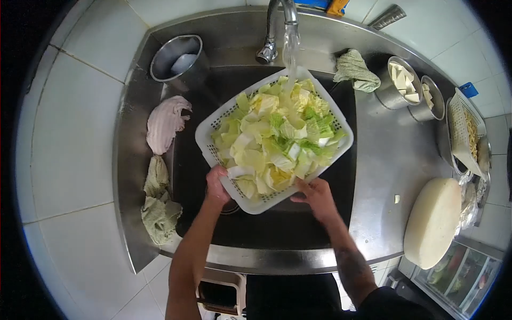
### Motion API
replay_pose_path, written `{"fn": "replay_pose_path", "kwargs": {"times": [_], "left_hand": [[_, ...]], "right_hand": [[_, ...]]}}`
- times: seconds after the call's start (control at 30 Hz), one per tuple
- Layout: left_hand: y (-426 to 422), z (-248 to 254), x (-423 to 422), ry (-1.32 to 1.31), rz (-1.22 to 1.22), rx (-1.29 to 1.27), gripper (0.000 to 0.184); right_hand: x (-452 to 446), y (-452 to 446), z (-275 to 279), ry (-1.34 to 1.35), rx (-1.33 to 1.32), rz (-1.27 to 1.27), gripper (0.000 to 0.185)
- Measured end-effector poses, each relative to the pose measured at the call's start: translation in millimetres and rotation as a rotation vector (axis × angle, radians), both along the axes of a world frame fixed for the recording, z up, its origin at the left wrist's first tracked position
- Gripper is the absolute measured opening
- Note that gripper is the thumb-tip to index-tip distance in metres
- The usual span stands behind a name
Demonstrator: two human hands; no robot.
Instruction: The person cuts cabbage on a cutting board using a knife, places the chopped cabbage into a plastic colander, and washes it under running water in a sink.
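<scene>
A white perforated plastic basket [341,125] full of cut napa cabbage [272,144] is held over the dark sink basin [266,232]. My left hand [217,185] grips its near left edge, the fingers partly hidden by the rim. On the near right edge my right hand [316,196] is closed, with the thumb side at the rim. Water runs from the faucet [290,21] onto the leaves at the basket's far side. The basket sits at a slant, one corner toward me.
Left of the basin are a metal pot [178,61], a pink cloth [166,124] and a greenish cloth [160,213]. Another cloth [356,71] lies by the right back corner. Metal containers of white pieces [404,80], a noodle basket [469,133] and a thick round board [433,223] stand right.
</scene>
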State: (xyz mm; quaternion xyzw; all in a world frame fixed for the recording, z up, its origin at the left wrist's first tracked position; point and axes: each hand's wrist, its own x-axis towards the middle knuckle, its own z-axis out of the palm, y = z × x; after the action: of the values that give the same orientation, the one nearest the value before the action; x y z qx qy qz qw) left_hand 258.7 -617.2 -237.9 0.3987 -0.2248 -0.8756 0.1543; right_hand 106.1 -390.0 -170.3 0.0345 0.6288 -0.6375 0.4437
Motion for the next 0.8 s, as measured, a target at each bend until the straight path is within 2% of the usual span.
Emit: {"fn": "replay_pose_path", "kwargs": {"times": [0.03,0.07,0.13,0.2,0.27,0.33,0.4,0.47,0.5,0.57,0.63,0.73,0.8], "left_hand": [[-4,9,-5,-0.010,-0.007,-0.021,0.062],[-13,-1,-3,-0.011,-0.006,-0.008,0.062],[-32,-26,6,0.030,-0.085,0.029,0.063],[-31,-13,7,-0.004,-0.118,-0.005,0.063],[-31,-15,14,-0.042,-0.109,-0.080,0.063],[-30,-20,29,-0.013,-0.157,-0.070,0.063],[-29,0,44,-0.087,-0.129,-0.049,0.063],[-27,27,63,-0.077,-0.140,-0.082,0.057],[-31,27,79,-0.066,-0.141,-0.078,0.058],[-47,33,129,-0.063,-0.156,-0.084,0.057],[-53,55,150,-0.089,-0.194,-0.091,0.056],[-51,100,144,0.130,-0.327,0.216,0.055],[-40,114,140,-0.081,-0.199,-0.077,0.056]], "right_hand": [[-17,12,-2,-0.086,0.147,0.253,0.034],[-35,21,-3,-0.088,0.159,0.254,0.034],[-72,20,9,0.479,0.451,0.573,0.036],[-98,0,23,0.866,0.481,0.332,0.034],[-124,-23,9,0.948,0.351,0.189,0.037],[-148,-43,-26,1.039,0.537,0.300,0.043],[-148,-56,-63,0.817,0.578,0.384,0.050],[-127,-57,-38,0.675,0.541,0.474,0.047],[-116,-48,-33,0.661,0.547,0.451,0.047],[-90,-31,-26,0.805,0.394,0.565,0.038],[-66,-23,-17,0.691,0.388,0.520,0.036],[-30,-20,11,0.572,0.346,0.440,0.029],[-24,-14,29,0.553,0.320,0.391,0.026]]}}
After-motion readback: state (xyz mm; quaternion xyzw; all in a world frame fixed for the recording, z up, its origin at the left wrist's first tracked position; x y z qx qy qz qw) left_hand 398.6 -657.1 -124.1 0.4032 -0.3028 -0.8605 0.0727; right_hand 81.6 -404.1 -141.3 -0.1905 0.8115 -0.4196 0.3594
